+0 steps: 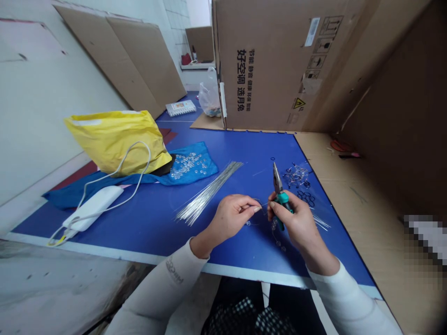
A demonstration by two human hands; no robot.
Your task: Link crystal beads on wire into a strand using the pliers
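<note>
The left hand [232, 216] has its thumb and forefinger pressed together on a thin wire [264, 205] that spans the small gap between the two hands above the blue table [146, 232]. The right hand [296, 218] has its fingers wrapped around green-and-black pliers [277, 179], whose metal nose points away from the person; whether its fingertips also pinch the wire cannot be told. A strand of clear beads [278, 243] hangs just below the right hand.

Left of the hands lies a fanned bundle of straight wires [209, 193]; beyond it, loose clear beads [186, 164] rest on a blue cloth [208, 153] beside a yellow bag [118, 139]. To the right are black rings [306, 198] and a few short wires [320, 221], partly behind the right hand.

The large cardboard carton [272, 121] at the back carries two lines of print running down its side: the bold one reads "好空调 选月兔", the smaller "节能 静音 健康 环保 智能". Near them are a white label [312, 31], too small to read, handling symbols [317, 60] and a yellow warning triangle [299, 103]. Lettering on the left sleeve [174, 272] is not clearly legible.
</note>
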